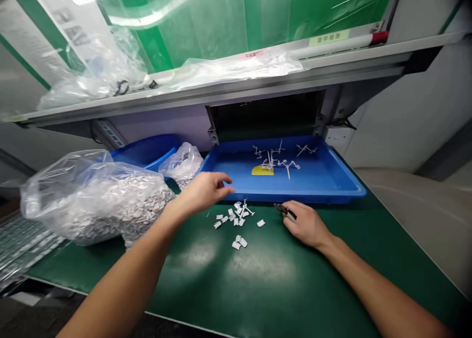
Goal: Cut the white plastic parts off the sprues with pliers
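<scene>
— Where are the hands?

— The left hand (204, 191) reaches forward with the arm stretched out, palm down, fingers loosely curled and grasping nothing; its fingertips hover at the front rim of the shallow blue plastic tray (324, 188). The right hand (306, 224) rests on the dark green counter (280, 279), closed around a small dark-handled cutting tool (283, 209) whose tip sticks out toward the tray.

— And between them?

— A scatter of small white plastic pieces (236, 216) lies on the counter just below the left hand, with a couple more pieces (239, 242) a little nearer the person. Inside the tray lie thin white plastic sprues (280, 158) and a yellow slip (262, 170).

— Farther out?

— To the left, a large clear plastic bag full of white pieces (99, 200) slumps on the counter; a smaller clear bag (182, 163) stands beside the tray, in front of a blue mesh basket (147, 151). More clear bags (228, 70) lie on the grey shelf (258, 89) above.

— Anything hard to make out?

— The tool's jaws are mostly hidden by the fingers. The shelf carries a pale green label (329, 37), but its writing is too blurred to read, as is the yellow slip. Both forearms are cut off at the bottom edge.
</scene>
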Demonstrator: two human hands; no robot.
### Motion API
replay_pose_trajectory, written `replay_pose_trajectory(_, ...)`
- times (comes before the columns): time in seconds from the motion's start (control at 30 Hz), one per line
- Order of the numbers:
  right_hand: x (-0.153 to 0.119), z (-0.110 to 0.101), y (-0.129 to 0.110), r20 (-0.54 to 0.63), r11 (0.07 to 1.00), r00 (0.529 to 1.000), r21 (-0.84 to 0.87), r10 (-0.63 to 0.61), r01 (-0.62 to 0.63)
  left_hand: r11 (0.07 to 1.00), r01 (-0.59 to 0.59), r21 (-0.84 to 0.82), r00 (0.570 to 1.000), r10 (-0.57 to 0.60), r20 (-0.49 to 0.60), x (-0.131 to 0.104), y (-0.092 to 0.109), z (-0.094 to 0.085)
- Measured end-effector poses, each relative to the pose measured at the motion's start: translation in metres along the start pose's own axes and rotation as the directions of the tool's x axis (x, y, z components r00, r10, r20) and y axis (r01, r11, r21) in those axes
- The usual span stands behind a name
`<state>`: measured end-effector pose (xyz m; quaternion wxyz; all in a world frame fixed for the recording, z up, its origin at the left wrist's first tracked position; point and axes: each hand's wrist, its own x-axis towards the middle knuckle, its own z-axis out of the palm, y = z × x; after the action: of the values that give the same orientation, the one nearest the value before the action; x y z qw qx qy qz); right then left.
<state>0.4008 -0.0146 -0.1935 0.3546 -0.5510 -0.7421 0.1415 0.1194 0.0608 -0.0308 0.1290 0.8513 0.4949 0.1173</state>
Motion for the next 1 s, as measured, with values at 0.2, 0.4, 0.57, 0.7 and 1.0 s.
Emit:
replay_pose_trajectory(0.2,0.002,-0.001,-0.002,0.007,1.000,1.000,-0.018,0.007,-0.007,0.993,-0.109,0.044,0.993,0.107,0.048,0.003,0.014,0.064)
replay_pose_trajectory(0.4,0.009,-0.001,-0.001,0.020,0.998,0.999,-0.059,-0.025,0.026,0.983,-0.184,0.003,0.981,0.184,-0.063,0.029,0.070,0.011)
replay_pose_trajectory(0.57,0.012,0.000,-0.001,0.020,0.995,0.999,-0.094,-0.027,0.029,0.726,-0.527,-0.441,0.847,0.494,-0.198,0.112,0.145,0.004)
replay_pose_trajectory(0.7,0.013,0.001,0.000,0.035,0.993,0.998,-0.109,-0.046,0.049,0.915,-0.366,-0.168,0.930,0.354,-0.099,0.195,0.137,0.041)
replay_pose_trajectory(1.0,0.018,0.001,0.002,0.081,0.986,0.995,-0.154,-0.054,0.066,0.981,-0.167,-0.101,0.979,0.177,0.098,0.238,0.089,0.108)
